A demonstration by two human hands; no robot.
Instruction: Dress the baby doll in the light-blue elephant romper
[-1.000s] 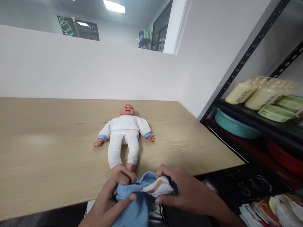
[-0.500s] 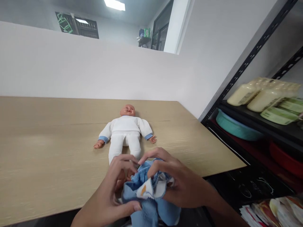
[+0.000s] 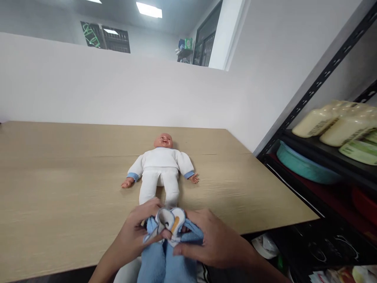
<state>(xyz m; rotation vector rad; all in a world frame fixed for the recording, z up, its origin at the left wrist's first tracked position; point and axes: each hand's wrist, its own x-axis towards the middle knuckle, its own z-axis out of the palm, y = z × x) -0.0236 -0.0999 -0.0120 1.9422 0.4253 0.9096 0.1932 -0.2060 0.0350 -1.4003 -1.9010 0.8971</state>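
Both hands are down at the near edge of the table (image 3: 59,188), closed tight around a bunched blue cloth (image 3: 166,259). The left hand (image 3: 134,236) has its fingers curled over the top of the bundle and its thumb pressed in from the front. The right hand (image 3: 212,241) wraps the other side, with its thumb meeting the left one in the middle. No slack shows in either hold.

Half a second ago the hands stood higher and looser, the fingers arched over the fabric and spread apart. They have since dropped and drawn in toward each other. A white patch (image 3: 169,220) with an orange and dark print then faced down and to the front of the bundle. It now sits on top, gathered between the two thumbs. The rest of the cloth hangs below the hands, off the table edge.

The doll (image 3: 161,169) in its white suit lies on its back as before, head away from the person and arms out. The bundle is right at the ends of its legs, and the feet are hidden behind the hands, so I cannot tell whether cloth and doll touch.

To the right a black rack (image 3: 309,102) holds pale bottles (image 3: 332,122) above a teal basin (image 3: 303,167)
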